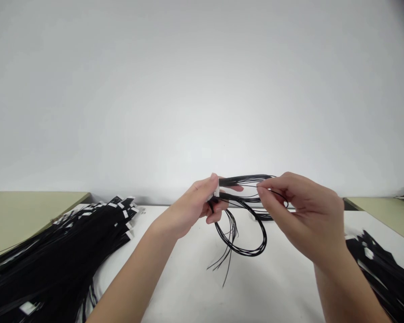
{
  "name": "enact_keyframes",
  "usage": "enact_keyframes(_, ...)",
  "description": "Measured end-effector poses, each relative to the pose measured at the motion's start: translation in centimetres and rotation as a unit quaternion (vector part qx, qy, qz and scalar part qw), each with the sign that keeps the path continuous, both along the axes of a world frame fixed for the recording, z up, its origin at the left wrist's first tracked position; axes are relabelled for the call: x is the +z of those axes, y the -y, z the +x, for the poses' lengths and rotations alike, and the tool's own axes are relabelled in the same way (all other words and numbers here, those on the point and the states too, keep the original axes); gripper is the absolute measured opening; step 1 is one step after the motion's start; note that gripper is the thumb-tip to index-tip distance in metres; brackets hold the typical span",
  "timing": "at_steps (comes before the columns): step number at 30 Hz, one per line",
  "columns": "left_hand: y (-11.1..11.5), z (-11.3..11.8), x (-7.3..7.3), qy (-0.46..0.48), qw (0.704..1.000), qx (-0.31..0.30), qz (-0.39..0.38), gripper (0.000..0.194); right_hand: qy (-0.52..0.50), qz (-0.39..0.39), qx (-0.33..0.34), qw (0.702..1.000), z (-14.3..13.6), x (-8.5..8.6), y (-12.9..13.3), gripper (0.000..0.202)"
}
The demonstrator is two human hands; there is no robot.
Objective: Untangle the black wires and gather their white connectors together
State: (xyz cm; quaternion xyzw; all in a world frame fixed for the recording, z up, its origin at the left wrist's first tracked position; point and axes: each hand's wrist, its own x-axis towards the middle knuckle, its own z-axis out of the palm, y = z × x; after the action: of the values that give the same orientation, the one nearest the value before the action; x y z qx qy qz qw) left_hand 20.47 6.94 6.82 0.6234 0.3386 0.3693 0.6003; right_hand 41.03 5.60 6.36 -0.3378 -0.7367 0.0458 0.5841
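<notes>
Between thumb and fingers, my left hand [197,199] grips a white connector [217,187] in the middle of the view. Thin black wires [242,181] run from it to the right, and some curl down in a loop [261,246] with loose ends hanging beneath the hand. My right hand [299,211] is closed in a pinch, thumb against forefinger, on a single black wire [278,194] whose end bends over toward the palm. Both hands are raised above the white table [195,278].
A large heap of black wires with white connectors [63,251] covers the table's left side. Another pile of black wires [380,264] lies at the right. Behind stands a plain white wall [202,89]. Pale green surfaces [30,206] flank the table.
</notes>
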Motion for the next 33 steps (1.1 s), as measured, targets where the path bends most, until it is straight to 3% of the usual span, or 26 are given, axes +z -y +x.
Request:
enact_keyframes(3,0.0,0.1,0.0,-0.002,1.000,-0.004,-0.002,0.051,0.036,0.052,-0.021,0.998,-0.2,0.0,-0.2,0.008)
enact_keyframes(9,0.0,0.5,-0.3,0.012,0.999,-0.036,-0.017,0.048,0.051,0.095,0.012,0.994,-1.0,-0.4,-0.7,0.010)
enact_keyframes(17,0.2,1.0,-0.5,0.036,0.997,-0.064,-0.027,0.048,0.057,0.107,0.019,0.992,-1.1,-0.2,-0.7,0.012)
enact_keyframes(22,0.4,1.1,-0.4,0.046,0.998,-0.034,-0.033,0.051,0.050,0.136,-0.003,0.989,-0.9,-0.3,-1.0,0.017)
enact_keyframes(25,0.4,1.0,-0.3,0.084,0.995,0.013,-0.044,0.050,-0.052,0.148,-0.031,0.987,-0.8,-0.7,-1.1,0.019)
enact_keyframes(29,0.4,1.0,0.0,0.161,0.981,0.076,-0.072,0.046,-0.284,0.062,-0.018,0.957,-0.5,-0.9,-1.4,0.013)
enact_keyframes(31,0.4,1.0,0.1,0.193,0.972,0.099,-0.086,0.044,-0.273,-0.002,-0.026,0.962,-0.4,-1.0,-1.7,0.010)
enact_keyframes(33,0.4,1.1,0.2,0.216,0.966,0.111,-0.092,0.042,-0.168,-0.080,-0.019,0.982,-0.4,-1.1,-1.9,0.009)
